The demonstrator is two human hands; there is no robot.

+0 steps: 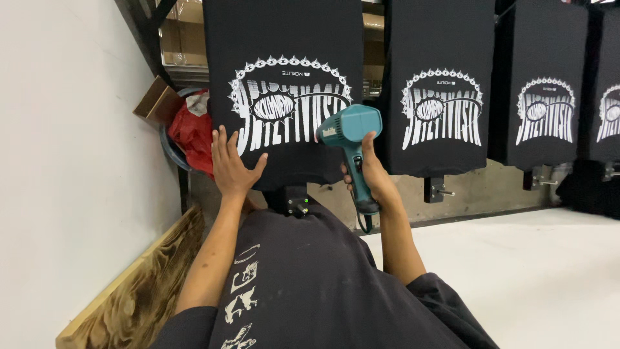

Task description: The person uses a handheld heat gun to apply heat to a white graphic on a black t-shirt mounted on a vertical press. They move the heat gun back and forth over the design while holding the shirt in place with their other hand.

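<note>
Head view showed the left hand (231, 165) lying flat, fingers spread, on a black printed shirt (284, 90); the right hand (369, 173) gripped a teal plastic heat gun (347, 132).

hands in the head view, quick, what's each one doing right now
Left hand: open, flat on the black printed shirt on its board.
Right hand: closed around the grip of the teal heat gun, nozzle toward the print.

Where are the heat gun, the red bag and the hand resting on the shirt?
Heat gun (352, 127), head view, on its teal body.
Red bag (192, 132), head view, on its crumpled middle.
Left hand (229, 165), head view, on its back, flat on the black shirt (284, 32).
</note>
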